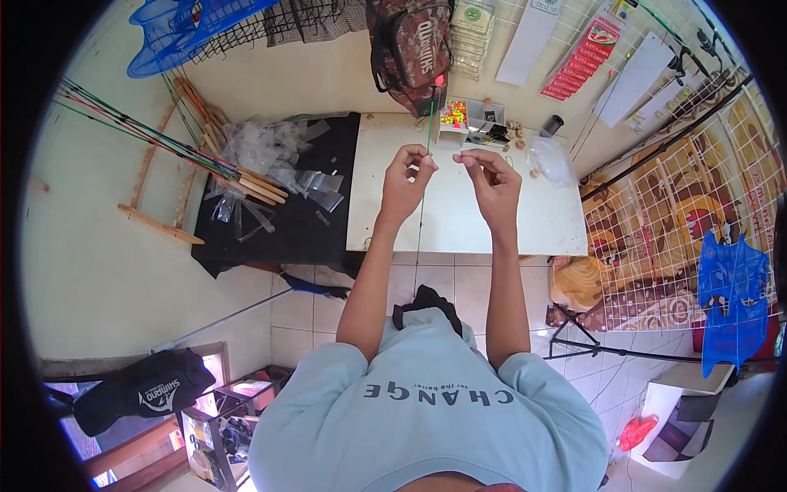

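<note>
My left hand (pixel 406 182) pinches a thin fishing rod (pixel 421 215) between thumb and fingers above the white table. The rod's upper part is green, with a red ball near its top, and its dark lower length runs down toward my lap. To the right, level with it, my right hand (pixel 496 182) has thumb and forefinger pressed together. Whatever lies in that pinch, if anything, is too small to see. A short gap separates the two hands. Just beyond them stands a small box of bright yellow, pink and orange beads (pixel 453 113).
The white table (pixel 467 225) adjoins a black cloth (pixel 320 234) with clear plastic bags (pixel 262 156). Rods with wooden handles (pixel 261 187) jut in from the left. A camouflage backpack (pixel 412 53) hangs behind the table. A wire rack (pixel 697 189) and blue net (pixel 732 295) stand right.
</note>
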A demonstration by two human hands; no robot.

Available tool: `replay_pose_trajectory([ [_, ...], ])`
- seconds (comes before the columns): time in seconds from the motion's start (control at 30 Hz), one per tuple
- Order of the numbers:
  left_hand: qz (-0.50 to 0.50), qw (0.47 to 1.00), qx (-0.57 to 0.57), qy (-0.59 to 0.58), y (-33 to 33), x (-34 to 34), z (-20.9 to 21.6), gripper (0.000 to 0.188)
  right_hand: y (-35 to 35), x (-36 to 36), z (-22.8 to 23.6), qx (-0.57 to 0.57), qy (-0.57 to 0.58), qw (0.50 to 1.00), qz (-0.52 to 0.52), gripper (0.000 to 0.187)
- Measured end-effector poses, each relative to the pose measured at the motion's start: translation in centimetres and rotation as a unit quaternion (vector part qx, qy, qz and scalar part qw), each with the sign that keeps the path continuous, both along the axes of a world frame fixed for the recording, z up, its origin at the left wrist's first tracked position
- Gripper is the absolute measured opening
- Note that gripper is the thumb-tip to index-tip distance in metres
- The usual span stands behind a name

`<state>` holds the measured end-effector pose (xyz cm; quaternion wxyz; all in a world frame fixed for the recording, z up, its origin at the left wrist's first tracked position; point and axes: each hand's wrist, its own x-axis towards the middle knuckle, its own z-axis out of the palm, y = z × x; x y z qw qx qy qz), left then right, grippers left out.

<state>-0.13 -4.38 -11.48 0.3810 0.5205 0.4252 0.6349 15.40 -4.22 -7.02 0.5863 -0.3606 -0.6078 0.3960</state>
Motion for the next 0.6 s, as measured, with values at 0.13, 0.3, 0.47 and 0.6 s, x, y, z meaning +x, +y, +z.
replay_pose_trajectory([
  [0.13,-0.006,1.0,0.003,-0.005,0.0,0.0,-0.2,0.014,-0.9,-0.2,1.0,0.007,-0.049,0.998,-0.045,0.013],
  [0.3,-0.015,1.0,0.004,0.004,0.0,0.3,0.0,0.012,-0.4,-0.6,1.1,0.075,-0.075,0.992,-0.071,0.016],
  [0.47,-0.009,1.0,-0.001,0.001,0.0,0.3,0.2,0.012,-0.2,-0.9,0.9,0.112,-0.18,0.971,-0.112,0.033],
  [0.6,-0.007,1.0,-0.003,0.0,0.2,0.2,0.1,0.012,0.1,-0.8,0.2,0.113,-0.216,0.965,-0.101,0.044],
])
